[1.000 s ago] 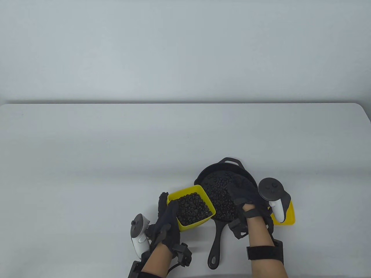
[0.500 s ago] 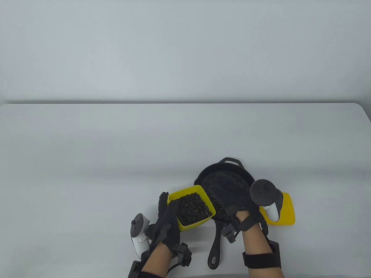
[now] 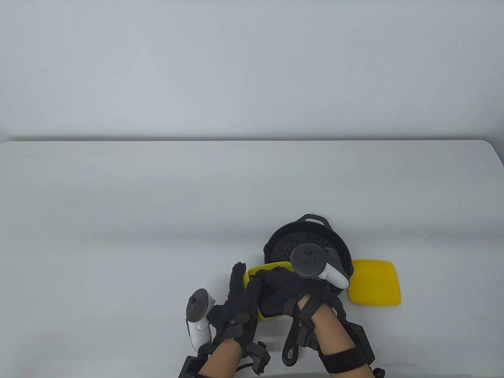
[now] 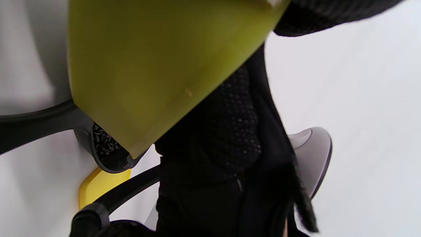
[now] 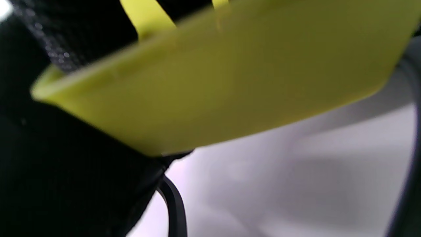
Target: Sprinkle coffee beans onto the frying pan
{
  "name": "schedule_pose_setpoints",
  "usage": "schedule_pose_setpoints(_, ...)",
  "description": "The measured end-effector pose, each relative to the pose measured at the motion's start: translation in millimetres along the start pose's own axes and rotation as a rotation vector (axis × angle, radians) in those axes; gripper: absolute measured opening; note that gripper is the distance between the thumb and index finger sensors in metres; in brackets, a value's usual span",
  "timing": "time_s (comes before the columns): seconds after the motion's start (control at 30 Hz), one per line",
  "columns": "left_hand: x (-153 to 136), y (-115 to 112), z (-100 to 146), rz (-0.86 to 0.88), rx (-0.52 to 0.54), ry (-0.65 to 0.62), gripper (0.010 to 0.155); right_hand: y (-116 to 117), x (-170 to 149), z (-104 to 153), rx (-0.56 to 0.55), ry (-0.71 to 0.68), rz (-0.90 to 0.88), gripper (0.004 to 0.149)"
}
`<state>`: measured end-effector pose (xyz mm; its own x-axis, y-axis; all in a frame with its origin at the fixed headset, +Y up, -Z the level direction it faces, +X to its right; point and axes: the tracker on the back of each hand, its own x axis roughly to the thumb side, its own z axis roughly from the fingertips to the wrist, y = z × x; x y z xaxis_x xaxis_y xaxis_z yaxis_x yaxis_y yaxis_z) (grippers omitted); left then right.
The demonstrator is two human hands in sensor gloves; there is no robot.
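The black frying pan (image 3: 315, 225) sits at the table's near middle with coffee beans (image 3: 293, 239) spread over its bottom. The yellow tub (image 3: 262, 269) of beans stands against the pan's left side. My left hand (image 3: 244, 283) grips the tub's left wall; the wall fills the left wrist view (image 4: 158, 65). My right hand (image 3: 275, 281) lies over the tub's open top, fingers pointing left, and hides the beans inside. In the right wrist view its gloved fingers (image 5: 82, 29) hang over the tub's rim (image 5: 213, 82). Whether it holds beans is hidden.
A yellow lid (image 3: 374, 282) lies flat just right of the pan. The pan's long handle (image 3: 293, 338) points at the near table edge, between my wrists. The pan's side and the lid also show in the left wrist view (image 4: 105, 151).
My right hand has moved left from above the pan to over the tub. My left hand and the tub have shifted slightly right, against the pan. The lid is now uncovered.
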<state>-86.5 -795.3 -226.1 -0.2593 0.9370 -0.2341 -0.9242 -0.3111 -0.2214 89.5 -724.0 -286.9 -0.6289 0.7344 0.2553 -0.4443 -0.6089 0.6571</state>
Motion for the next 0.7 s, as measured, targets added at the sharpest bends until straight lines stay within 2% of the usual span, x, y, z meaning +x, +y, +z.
schedule_pose_setpoints(0.07, 0.8, 2.0, 0.7, 0.001, 0.006, 0.006, 0.079, 6.5, 9.8, -6.0, 0.003, -0.028, 0.089, 0.079)
schedule_pose_setpoints(0.13, 0.5, 4.4, 2.1, 0.004, 0.002, 0.024, 0.079, 11.8, 15.7, -10.3, -0.009, -0.038, 0.093, 0.067)
schedule_pose_setpoints(0.27, 1.0, 8.7, 3.3, 0.043, 0.019, 0.017, 0.079, 14.1, 15.0, -14.1, -0.080, -0.054, -0.007, 0.039)
schedule_pose_setpoints(0.33, -0.6, 9.8, 1.7, 0.054, 0.014, 0.021, 0.079, 13.3, 11.5, -11.8, -0.161, -0.045, -0.058, 0.035)
schedule_pose_setpoints(0.43, -5.0, 9.0, -0.8, 0.105, 0.004, 0.041, 0.079, 7.5, 7.2, -8.7, -0.195, -0.038, -0.091, 0.034)
schedule_pose_setpoints(0.7, -11.3, 11.0, -4.2, 0.173, 0.010, 0.066, 0.079, -9.6, -13.8, 8.2, -0.412, -0.044, -0.342, 0.033)
